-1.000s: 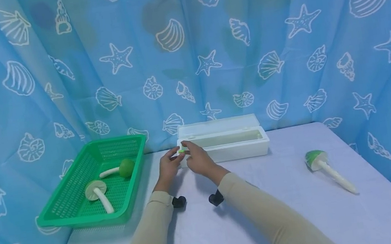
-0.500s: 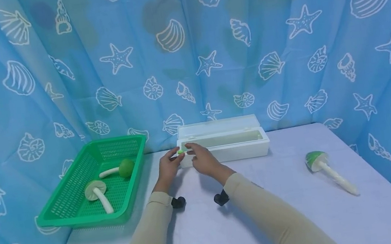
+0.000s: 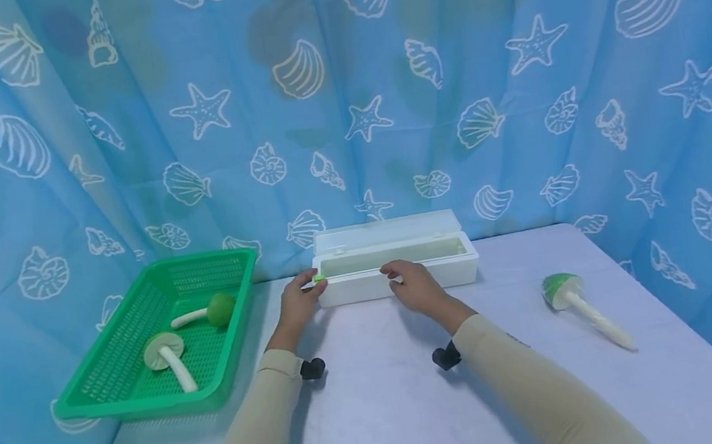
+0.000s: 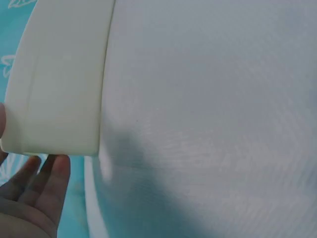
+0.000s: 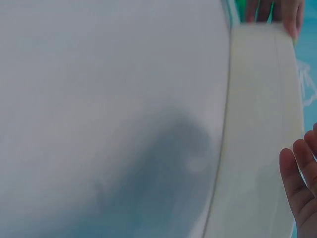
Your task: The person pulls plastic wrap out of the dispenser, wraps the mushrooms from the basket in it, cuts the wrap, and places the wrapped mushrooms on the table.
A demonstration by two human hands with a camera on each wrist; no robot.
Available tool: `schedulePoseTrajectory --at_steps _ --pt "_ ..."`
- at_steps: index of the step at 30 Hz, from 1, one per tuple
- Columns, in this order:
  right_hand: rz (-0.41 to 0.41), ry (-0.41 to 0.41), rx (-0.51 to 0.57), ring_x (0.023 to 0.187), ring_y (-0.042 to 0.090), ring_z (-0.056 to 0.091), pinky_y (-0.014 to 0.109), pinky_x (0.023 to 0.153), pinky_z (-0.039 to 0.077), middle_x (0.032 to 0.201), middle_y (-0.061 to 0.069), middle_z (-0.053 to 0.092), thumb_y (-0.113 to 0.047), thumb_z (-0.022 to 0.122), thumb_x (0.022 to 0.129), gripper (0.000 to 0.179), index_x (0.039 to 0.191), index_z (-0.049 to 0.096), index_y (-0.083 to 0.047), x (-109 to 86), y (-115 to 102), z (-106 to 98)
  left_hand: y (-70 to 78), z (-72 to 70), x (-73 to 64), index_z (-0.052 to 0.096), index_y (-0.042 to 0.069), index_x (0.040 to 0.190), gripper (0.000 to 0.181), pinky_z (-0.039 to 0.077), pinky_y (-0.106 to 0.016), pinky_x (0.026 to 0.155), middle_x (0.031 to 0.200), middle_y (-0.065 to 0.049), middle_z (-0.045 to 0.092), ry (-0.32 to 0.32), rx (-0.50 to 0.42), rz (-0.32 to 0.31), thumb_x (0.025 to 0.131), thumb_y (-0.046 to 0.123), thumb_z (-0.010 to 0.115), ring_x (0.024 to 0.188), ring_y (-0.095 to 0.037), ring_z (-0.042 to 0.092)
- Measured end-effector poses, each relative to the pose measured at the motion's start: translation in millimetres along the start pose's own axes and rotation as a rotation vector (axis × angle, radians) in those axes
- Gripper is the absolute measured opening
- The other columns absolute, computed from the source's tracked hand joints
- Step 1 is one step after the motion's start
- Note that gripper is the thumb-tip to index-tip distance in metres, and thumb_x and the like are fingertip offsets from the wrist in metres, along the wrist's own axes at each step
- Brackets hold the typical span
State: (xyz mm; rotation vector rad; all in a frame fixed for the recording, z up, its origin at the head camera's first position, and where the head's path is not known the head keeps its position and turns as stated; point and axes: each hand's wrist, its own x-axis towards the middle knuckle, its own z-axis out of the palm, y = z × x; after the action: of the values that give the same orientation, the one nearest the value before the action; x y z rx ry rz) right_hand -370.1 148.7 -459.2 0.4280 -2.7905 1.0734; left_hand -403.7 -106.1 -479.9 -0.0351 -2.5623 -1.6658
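Note:
A long white box [image 3: 398, 282] stands at the table's back edge, its lid [image 3: 387, 231] tipped back. My left hand [image 3: 297, 306] grips the box's left end, thumb and fingers around the corner. A small bright green piece [image 3: 319, 278] sits on the rim between its fingertips. In the left wrist view, fingertips [image 4: 60, 166] press against the box's end face. My right hand [image 3: 417, 289] is at the front rim near the middle, fingers loosely bent with a gap between thumb and index finger. Nothing shows between them. In the right wrist view its fingers [image 5: 302, 171] overlap the box's edge.
A green plastic basket [image 3: 219, 390] at the left holds two green-capped mushroom shapes with white stems [image 3: 179, 369]. Another wrapped mushroom shape [image 3: 586, 304] lies on the white-covered table [image 3: 381, 414] at the right. A blue shell-print curtain [image 3: 340, 104] hangs behind.
My right hand has moved from the green piece at the box's left end rightward along the front rim. My left hand stays at that end. The view has shifted slightly.

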Motion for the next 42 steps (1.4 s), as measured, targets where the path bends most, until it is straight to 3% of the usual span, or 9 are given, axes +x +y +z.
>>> schedulePoseTrajectory --at_steps 4,8,14,17,21,25,32,38,42 --pt "0.075 -0.006 -0.038 0.118 0.025 0.055 0.043 0.097 0.045 0.125 0.008 0.061 -0.009 0.056 0.097 0.032 0.129 0.060 -0.008 -12.4 25 -18 2.3 -2.7 -1.1 0.050 0.008 0.140 0.050 0.047 -0.046 0.094 0.142 -0.017 0.048 -0.016 0.092 0.017 0.097 0.031 0.062 0.120 -0.033 0.055" --pt "0.110 -0.004 -0.094 0.111 0.025 0.058 0.043 0.092 0.048 0.118 0.008 0.064 -0.014 0.058 0.097 0.027 0.123 0.064 -0.007 -24.3 52 -43 7.0 -6.2 -2.8 0.050 0.006 0.139 0.051 0.049 -0.047 0.090 0.139 -0.017 0.051 -0.016 0.257 0.061 0.098 0.033 0.060 0.116 -0.033 0.057" --pt "0.053 0.113 -0.202 0.095 0.028 0.059 0.044 0.080 0.050 0.103 0.011 0.066 -0.014 0.063 0.095 0.023 0.115 0.067 -0.003 -28.4 82 -85 27.1 -12.2 -2.2 0.057 0.003 0.132 0.045 0.046 -0.048 0.094 0.130 -0.016 0.058 0.018 0.551 0.188 0.099 0.033 0.058 0.119 -0.033 0.054" --pt "0.044 0.123 -0.239 0.108 0.034 0.056 0.050 0.089 0.047 0.115 0.016 0.063 -0.016 0.063 0.095 0.029 0.121 0.064 -0.002 -22.2 88 -99 34.5 -10.4 2.5 0.060 0.003 0.129 0.043 0.044 -0.046 0.097 0.128 -0.014 0.060 -0.045 0.634 0.288 0.099 0.034 0.057 0.121 -0.032 0.053" --pt "0.074 -0.002 -0.256 0.129 0.040 0.042 0.054 0.104 0.035 0.135 0.020 0.053 -0.022 0.062 0.097 0.042 0.135 0.056 -0.004 -10.3 88 -108 42.2 -6.1 8.4 0.064 0.004 0.125 0.040 0.044 -0.044 0.098 0.123 -0.012 0.064 -0.151 0.719 0.403 0.098 0.032 0.061 0.118 -0.031 0.055" --pt "0.089 -0.113 -0.297 0.127 0.039 0.045 0.053 0.102 0.038 0.134 0.020 0.055 -0.023 0.059 0.099 0.046 0.140 0.051 -0.004 -0.5 88 -110 46.9 -1.8 13.7 0.071 0.006 0.113 0.023 0.049 -0.039 0.091 0.109 -0.007 0.070 -0.186 0.777 0.446 0.096 0.020 0.064 0.105 -0.025 0.062" --pt "0.076 -0.048 -0.303 0.105 0.032 0.061 0.044 0.085 0.051 0.114 0.017 0.065 -0.012 0.059 0.098 0.032 0.128 0.060 -0.002 7.4 87 -108 44.9 3.8 23.3 0.075 0.009 0.099 0.015 0.052 -0.035 0.080 0.091 -0.003 0.069 -0.170 0.807 0.455 0.096 0.007 0.061 0.086 -0.018 0.063" --pt "0.068 0.007 -0.313 0.094 0.028 0.060 0.043 0.081 0.050 0.115 0.016 0.065 -0.008 0.051 0.099 0.029 0.126 0.062 -0.002 9.7 87 -103 45.3 9.3 27.9 0.071 0.007 0.108 0.016 0.052 -0.037 0.084 0.098 -0.005 0.068 -0.174 0.769 0.422 0.098 0.011 0.059 0.095 -0.022 0.064" --pt "0.063 0.026 -0.305 0.105 0.031 0.060 0.045 0.088 0.049 0.119 0.016 0.064 -0.005 0.048 0.099 0.029 0.125 0.062 -0.002 12.1 89 -98 53.6 11.1 29.8 0.067 0.005 0.118 0.024 0.049 -0.039 0.091 0.110 -0.008 0.068 -0.244 0.735 0.382 0.100 0.016 0.057 0.107 -0.025 0.062"
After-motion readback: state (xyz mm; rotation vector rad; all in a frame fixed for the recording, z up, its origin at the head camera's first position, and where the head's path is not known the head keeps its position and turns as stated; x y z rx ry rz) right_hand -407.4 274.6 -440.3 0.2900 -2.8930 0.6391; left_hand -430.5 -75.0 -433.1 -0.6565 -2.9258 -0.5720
